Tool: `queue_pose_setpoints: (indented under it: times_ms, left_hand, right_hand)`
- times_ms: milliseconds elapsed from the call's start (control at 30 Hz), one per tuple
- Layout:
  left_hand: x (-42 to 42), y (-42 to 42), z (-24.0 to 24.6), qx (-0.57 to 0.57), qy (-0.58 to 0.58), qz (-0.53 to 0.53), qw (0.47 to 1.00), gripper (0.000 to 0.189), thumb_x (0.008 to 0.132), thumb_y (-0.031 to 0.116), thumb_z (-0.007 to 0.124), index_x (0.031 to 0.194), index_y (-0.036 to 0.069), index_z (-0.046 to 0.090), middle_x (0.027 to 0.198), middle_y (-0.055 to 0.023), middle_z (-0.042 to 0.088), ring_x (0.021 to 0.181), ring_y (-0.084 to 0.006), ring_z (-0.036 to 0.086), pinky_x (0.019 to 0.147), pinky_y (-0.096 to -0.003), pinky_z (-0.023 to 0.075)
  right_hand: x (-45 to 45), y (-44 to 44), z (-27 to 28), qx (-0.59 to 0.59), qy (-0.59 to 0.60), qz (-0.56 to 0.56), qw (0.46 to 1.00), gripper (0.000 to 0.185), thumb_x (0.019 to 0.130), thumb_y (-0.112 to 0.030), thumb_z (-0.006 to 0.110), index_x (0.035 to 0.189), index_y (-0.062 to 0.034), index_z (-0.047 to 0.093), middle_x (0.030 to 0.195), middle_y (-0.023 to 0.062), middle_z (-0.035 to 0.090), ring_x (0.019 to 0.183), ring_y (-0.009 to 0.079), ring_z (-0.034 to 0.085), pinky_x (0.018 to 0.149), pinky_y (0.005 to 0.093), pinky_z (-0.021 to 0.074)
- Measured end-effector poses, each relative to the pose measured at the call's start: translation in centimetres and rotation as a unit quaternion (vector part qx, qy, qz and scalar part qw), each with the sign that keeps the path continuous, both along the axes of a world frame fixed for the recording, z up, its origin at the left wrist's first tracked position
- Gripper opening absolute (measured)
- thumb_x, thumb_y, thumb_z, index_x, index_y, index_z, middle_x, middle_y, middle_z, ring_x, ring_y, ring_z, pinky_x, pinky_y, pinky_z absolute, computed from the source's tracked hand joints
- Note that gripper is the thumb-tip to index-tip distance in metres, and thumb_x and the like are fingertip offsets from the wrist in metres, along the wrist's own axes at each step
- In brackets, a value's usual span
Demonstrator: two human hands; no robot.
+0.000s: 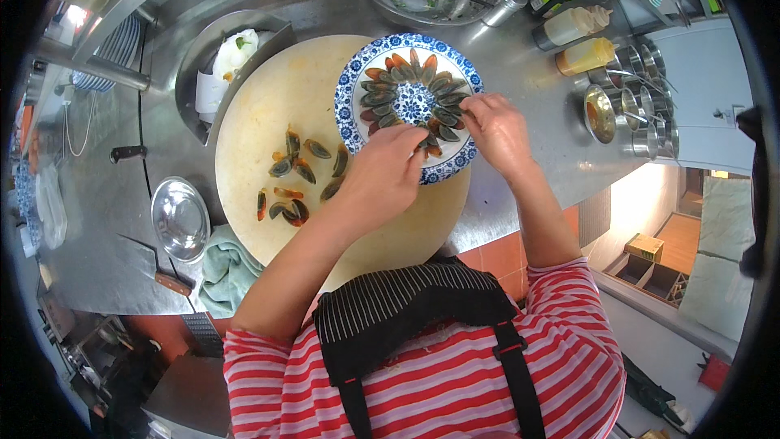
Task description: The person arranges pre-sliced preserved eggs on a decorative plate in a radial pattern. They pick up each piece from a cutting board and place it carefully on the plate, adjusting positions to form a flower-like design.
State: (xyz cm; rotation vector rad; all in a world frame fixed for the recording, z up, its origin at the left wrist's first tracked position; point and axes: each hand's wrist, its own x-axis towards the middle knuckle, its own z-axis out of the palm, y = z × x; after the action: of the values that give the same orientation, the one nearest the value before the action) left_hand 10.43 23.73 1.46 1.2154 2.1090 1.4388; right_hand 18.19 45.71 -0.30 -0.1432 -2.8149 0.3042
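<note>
Century egg wedges (414,67) lie in a ring on a blue-and-white patterned plate (350,82), their amber ends mostly facing the rim. The plate rests partly on a round cutting board (262,103). Over its lower left side, my left hand (387,167) has its fingers bent down among the wedges and hides some of them. At the plate's right side, the fingertips of my right hand (496,131) meet the outer end of a dark wedge. Whether either hand grips a wedge is not clear. Several loose egg wedges (292,164) are scattered on the board's left part.
A curved steel container (189,73) with white scraps borders the board. Left are a cleaver (164,280), a knife handle (128,153), a steel bowl (180,219) and a green cloth (228,268). Behind stands a mixing bowl (420,9) with chopsticks; squeeze bottles (585,57) stand right.
</note>
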Motion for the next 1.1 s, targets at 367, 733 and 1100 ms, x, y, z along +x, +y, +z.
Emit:
queue_pose_setpoints:
  times_ms: [367, 733, 1100]
  left_hand:
    - [-0.5, 7.5, -2.4, -0.265, 0.167, -0.037, 0.949, 0.047, 0.077, 0.007, 0.053, 0.122, -0.011, 0.049, 0.120, -0.0235, 0.056, 0.119, -0.0367, 0.048, 0.104, -0.0544, 0.0273]
    - [0.4, 8.1, -2.3, -0.309, 0.142, -0.060, 0.939, 0.058, 0.076, 0.006, 0.053, 0.132, -0.008, 0.042, 0.131, -0.0217, 0.051, 0.130, -0.0369, 0.039, 0.108, -0.0544, 0.0251]
    - [-4.1, -3.8, 0.1, -0.007, 0.123, 0.098, 0.988, 0.038, 0.082, 0.006, 0.059, 0.119, -0.004, 0.055, 0.118, -0.0182, 0.059, 0.113, -0.0318, 0.055, 0.097, -0.0371, 0.0417]
  right_hand:
    - [1.4, 1.8, 1.7, -0.106, 0.012, -0.057, 0.993, 0.018, 0.078, -0.010, 0.067, 0.096, -0.0080, 0.064, 0.095, 0.0109, 0.065, 0.090, 0.0324, 0.061, 0.075, 0.0402, 0.0511]
    - [0.6, 0.4, 0.8, -0.026, -0.005, 0.018, 1.000, 0.020, 0.078, -0.010, 0.068, 0.097, -0.0073, 0.065, 0.098, 0.0090, 0.065, 0.096, 0.0299, 0.060, 0.083, 0.0410, 0.0476]
    - [0.0, -5.9, 4.3, -0.134, 0.033, 0.086, 0.987, 0.021, 0.081, -0.010, 0.067, 0.100, -0.0032, 0.062, 0.101, 0.0155, 0.064, 0.089, 0.0328, 0.062, 0.076, 0.0396, 0.0511]
